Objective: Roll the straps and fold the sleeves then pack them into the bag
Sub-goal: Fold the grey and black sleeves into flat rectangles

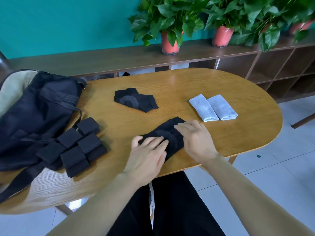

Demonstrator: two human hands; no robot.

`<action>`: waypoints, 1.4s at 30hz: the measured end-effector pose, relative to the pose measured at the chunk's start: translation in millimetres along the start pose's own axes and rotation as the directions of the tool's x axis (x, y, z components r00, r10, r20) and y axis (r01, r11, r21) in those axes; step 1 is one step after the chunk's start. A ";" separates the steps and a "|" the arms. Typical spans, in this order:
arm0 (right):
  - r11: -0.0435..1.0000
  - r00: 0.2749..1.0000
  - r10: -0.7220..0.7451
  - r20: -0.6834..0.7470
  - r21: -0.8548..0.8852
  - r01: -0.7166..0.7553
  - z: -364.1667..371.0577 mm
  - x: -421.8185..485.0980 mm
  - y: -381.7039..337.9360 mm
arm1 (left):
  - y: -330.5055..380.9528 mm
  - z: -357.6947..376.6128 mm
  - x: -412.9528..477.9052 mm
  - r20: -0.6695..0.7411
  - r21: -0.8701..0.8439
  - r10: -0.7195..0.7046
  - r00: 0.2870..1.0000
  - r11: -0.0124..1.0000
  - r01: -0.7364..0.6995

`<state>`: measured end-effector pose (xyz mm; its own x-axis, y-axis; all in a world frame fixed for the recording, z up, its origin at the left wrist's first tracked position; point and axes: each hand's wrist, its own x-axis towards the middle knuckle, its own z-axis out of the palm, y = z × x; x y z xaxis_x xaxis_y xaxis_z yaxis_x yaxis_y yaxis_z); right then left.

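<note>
Left hand (146, 155) and right hand (196, 138) press, fingers flat, on a black sleeve (172, 133); the black bag (34, 108) lies left, contents hidden, rolled straps (76, 147) against it

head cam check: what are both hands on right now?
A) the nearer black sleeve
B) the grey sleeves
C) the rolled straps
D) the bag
A: the left hand and right hand both rest on the nearer black sleeve. The grey sleeves, rolled straps and bag lie untouched.
</note>
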<state>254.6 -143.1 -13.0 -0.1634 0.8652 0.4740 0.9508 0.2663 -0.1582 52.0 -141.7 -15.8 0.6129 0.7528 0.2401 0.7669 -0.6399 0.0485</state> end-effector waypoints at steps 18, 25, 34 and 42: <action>0.997 0.972 0.027 0.233 -0.080 -0.008 7.0 -5.4 0.6 | -20.3 -3.7 18.5 0.076 0.189 0.025 0.997 0.981 -0.040; 1.000 0.982 -0.005 0.190 -0.017 0.008 3.1 -24.3 -22.4 | -39.4 -11.3 18.0 0.148 0.234 -0.011 0.989 0.972 -0.024; 0.999 0.981 0.010 0.194 0.048 -0.020 10.7 -40.3 -64.2 | -64.1 -15.9 26.8 0.269 0.235 -0.027 0.963 0.971 -0.039; 0.970 0.994 0.080 0.078 0.224 -0.095 4.8 -16.6 -49.5 | -71.4 -17.5 19.5 0.069 0.015 0.023 0.997 1.000 -0.024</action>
<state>209.0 -168.5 -17.2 -0.1070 0.9141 0.3910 0.8787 0.2710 -0.3930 5.9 -84.1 2.4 0.6421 0.7467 0.1737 0.7546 -0.6556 0.0286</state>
